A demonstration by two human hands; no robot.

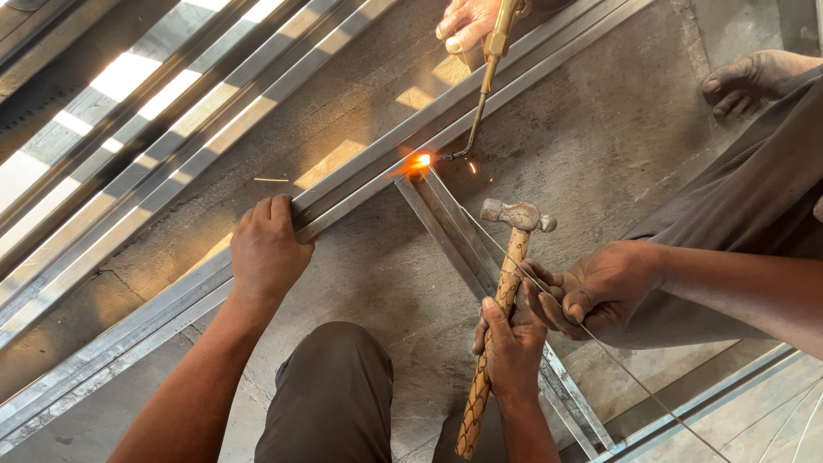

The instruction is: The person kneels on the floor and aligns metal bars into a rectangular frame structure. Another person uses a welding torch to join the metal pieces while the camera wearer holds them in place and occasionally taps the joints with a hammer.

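Pressing flat on the long metal bar [360,193], the left hand [266,253] has its fingers together; the right hand [513,347] has its fingers wrapped around a hammer [501,300] beside a co-worker's torch [482,86].

No packages, labels, signs or screens anywhere in view

Left hand [267,250]: palm down, fingers curled over forward, pressing flat; forearm bare, running from lower left up to the wrist, nearly straight. Right hand [512,347]: closed in a fist-like grip, thumb side up, knuckles facing the camera; forearm bare, rising from the bottom edge, short in view. Both arms extended forward, hands well apart, left farther out than right. Knee in dark trousers between the two forearms, bent.
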